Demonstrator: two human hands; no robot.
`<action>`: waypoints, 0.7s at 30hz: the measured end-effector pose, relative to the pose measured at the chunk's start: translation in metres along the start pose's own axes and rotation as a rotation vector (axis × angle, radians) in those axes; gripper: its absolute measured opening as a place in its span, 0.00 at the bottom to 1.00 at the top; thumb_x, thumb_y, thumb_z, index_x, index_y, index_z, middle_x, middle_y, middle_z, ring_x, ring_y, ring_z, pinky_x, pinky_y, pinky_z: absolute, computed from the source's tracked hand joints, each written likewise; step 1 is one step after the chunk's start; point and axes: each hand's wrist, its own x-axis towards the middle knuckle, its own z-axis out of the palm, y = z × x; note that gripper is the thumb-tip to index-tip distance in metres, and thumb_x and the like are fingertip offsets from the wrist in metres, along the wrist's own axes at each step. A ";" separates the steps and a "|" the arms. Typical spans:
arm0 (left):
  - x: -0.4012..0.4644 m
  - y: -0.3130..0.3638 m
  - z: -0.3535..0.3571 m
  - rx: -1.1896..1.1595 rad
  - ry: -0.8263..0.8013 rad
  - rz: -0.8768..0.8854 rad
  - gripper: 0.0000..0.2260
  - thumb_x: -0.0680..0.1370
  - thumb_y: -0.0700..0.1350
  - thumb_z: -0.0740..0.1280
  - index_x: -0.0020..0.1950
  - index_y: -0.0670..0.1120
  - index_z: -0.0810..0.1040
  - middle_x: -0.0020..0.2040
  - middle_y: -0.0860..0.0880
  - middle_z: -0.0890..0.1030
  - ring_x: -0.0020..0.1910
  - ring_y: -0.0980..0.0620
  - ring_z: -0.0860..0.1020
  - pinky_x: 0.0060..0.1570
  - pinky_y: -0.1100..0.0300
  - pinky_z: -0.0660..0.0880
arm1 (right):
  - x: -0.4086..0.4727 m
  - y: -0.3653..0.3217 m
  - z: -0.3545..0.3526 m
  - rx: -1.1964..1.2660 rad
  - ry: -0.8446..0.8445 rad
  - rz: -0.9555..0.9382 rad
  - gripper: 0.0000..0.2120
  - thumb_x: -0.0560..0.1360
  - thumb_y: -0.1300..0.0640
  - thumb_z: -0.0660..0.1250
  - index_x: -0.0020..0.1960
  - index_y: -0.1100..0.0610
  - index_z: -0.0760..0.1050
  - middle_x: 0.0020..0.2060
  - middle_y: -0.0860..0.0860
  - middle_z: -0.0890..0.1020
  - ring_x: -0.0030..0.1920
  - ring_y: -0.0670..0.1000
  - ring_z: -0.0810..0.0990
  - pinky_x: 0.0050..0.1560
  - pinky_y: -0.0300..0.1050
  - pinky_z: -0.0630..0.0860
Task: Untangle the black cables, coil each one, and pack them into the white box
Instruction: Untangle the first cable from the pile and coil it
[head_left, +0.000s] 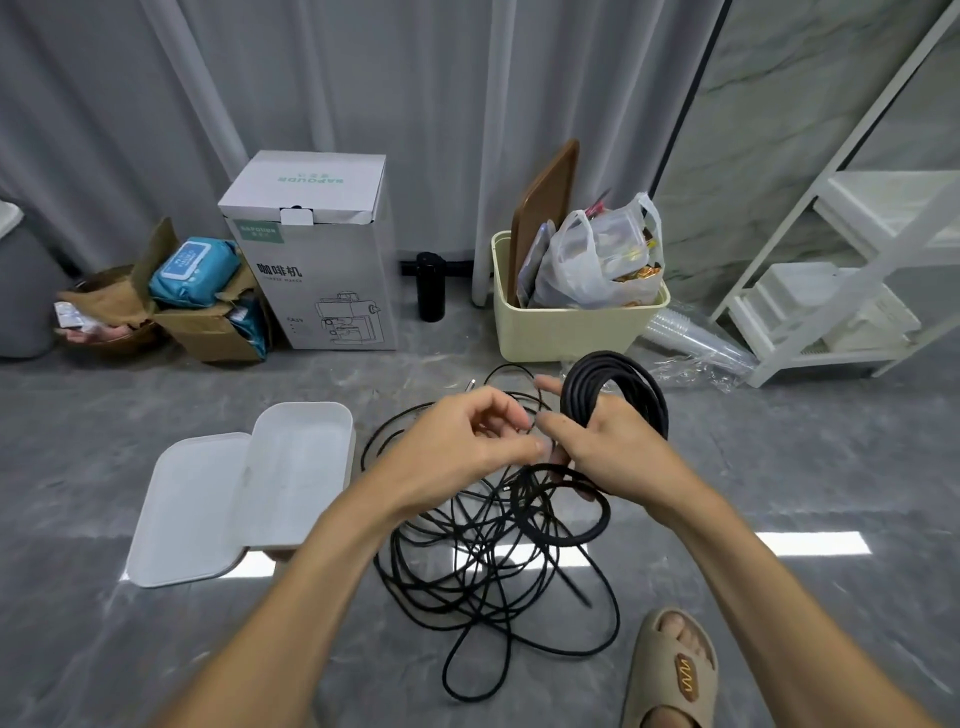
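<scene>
A heap of tangled black cables (493, 561) lies on the grey floor in front of me. My right hand (613, 447) grips a thick coil of black cable (618, 389) that stands upright above the heap. My left hand (467, 441) is right beside it, its fingers pinching a strand of black cable near the coil. More loops hang down from both hands to the heap. The white box (301, 467) stands open and empty to the left of the heap, with its lid (182, 514) lying against its left side.
A tall white coffee machine carton (317, 249), a torn cardboard box with blue packs (208, 296), a black bottle (430, 286) and a cream bin (566, 322) with a plastic bag line the curtain. A white shelf (841, 270) stands right. My sandalled foot (675, 670) is near the cables.
</scene>
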 end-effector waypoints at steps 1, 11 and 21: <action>-0.001 -0.001 0.002 0.039 -0.039 -0.036 0.10 0.72 0.50 0.76 0.49 0.50 0.79 0.38 0.56 0.78 0.37 0.60 0.75 0.41 0.67 0.70 | 0.000 -0.002 0.000 -0.004 0.024 -0.006 0.07 0.79 0.56 0.64 0.45 0.56 0.79 0.63 0.40 0.79 0.33 0.46 0.80 0.34 0.36 0.72; 0.002 -0.001 -0.005 -0.119 0.012 -0.071 0.05 0.76 0.39 0.72 0.50 0.44 0.81 0.29 0.49 0.67 0.23 0.56 0.68 0.28 0.58 0.75 | -0.001 -0.016 0.002 0.286 -0.038 0.033 0.16 0.82 0.52 0.63 0.69 0.48 0.72 0.25 0.52 0.76 0.24 0.46 0.71 0.23 0.37 0.66; 0.003 0.001 -0.019 0.040 0.129 0.209 0.09 0.72 0.35 0.73 0.42 0.47 0.76 0.36 0.51 0.80 0.36 0.54 0.77 0.40 0.61 0.73 | -0.017 -0.030 -0.005 0.480 -0.448 0.074 0.18 0.79 0.41 0.62 0.47 0.56 0.74 0.24 0.52 0.65 0.20 0.48 0.59 0.25 0.38 0.60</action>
